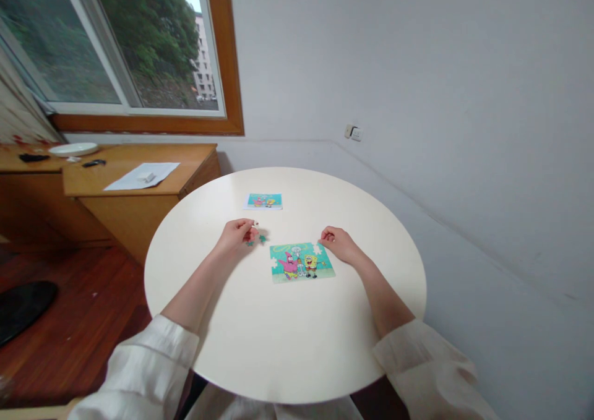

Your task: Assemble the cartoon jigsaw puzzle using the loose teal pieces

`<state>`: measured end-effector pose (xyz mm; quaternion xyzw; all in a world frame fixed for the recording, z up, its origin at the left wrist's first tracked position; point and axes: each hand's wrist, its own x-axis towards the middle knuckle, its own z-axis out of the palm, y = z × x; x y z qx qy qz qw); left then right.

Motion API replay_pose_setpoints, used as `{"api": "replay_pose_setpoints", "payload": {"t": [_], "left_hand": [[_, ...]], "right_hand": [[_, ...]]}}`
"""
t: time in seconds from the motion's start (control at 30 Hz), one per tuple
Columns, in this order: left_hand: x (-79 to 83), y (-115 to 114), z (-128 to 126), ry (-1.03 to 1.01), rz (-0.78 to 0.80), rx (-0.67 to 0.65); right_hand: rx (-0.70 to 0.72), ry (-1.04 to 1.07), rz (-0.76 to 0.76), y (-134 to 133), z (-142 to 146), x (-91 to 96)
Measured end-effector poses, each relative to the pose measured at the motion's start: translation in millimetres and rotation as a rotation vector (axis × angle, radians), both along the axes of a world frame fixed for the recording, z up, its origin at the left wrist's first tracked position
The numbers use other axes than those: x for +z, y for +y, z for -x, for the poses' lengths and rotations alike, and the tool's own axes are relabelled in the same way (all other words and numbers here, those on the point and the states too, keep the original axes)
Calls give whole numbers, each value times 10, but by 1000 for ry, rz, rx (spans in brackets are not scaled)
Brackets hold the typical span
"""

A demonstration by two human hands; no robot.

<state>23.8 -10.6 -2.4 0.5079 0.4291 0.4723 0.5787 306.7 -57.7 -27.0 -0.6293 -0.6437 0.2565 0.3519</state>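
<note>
My left hand (238, 233) is pinched on a small jigsaw piece (255, 224), held above the table left of the puzzle. Under and beside its fingers lie a few loose teal pieces (262, 239). A jigsaw puzzle (297, 263) with a pink starfish, a grey-green figure and a yellow square figure lies flat before me. White gaps show at its left edge and near its upper right corner. Resting at that right corner is my right hand (338, 243), its fingers curled closed with nothing visible in them.
A small picture card (264, 201) with the same cartoon lies behind the puzzle on the round white table (288, 346). To the left, a wooden desk (197, 160) bears a paper sheet (125, 177), a small white block and a white plate (74, 150). A wall stands behind and right.
</note>
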Motion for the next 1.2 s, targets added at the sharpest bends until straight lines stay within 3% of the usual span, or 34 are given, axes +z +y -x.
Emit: {"api": "replay_pose_setpoints", "payload": {"t": [0.1,0.27,1.2], "left_hand": [[29,-27,6,-103,122,-76],[50,-44,-10,-154,162,-141],[-56,-60,-27,77,-7,-462]], "right_hand": [[5,-9,-7,-2,-12,-6],[10,-28,-8,-7,-22,-10],[9,11,-8,27,-38,-52]]}}
